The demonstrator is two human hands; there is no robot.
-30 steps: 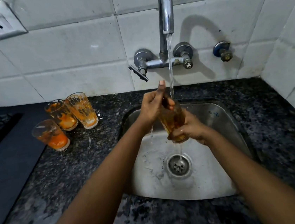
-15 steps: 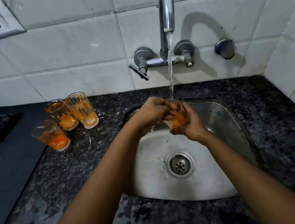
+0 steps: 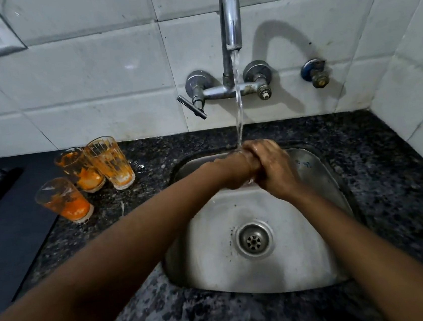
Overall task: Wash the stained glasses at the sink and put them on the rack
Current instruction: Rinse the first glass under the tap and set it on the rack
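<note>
Both my hands meet over the steel sink [image 3: 315,175] under the running water from the tap [image 3: 228,15]. My right hand [image 3: 271,166] wraps around a glass [image 3: 250,181], of which only a sliver of the base shows between the hands. My left hand [image 3: 236,168] presses against it from the left, fingers hidden behind the right hand. Three orange-stained glasses stand upright on the counter to the left: one nearest me [image 3: 63,201], one behind it [image 3: 78,166], one to the right [image 3: 110,162].
Dark speckled granite counter [image 3: 390,166] surrounds the sink. A dark mat [image 3: 8,236] lies at the far left. The tap lever [image 3: 191,107] and a wall valve [image 3: 315,74] stick out of the tiled wall. The drain [image 3: 253,240] sits mid-basin. No rack is in view.
The glass was upright and plainly visible with orange liquid in it; now both hands have closed over it and turned, hiding nearly all of it under the stream.
</note>
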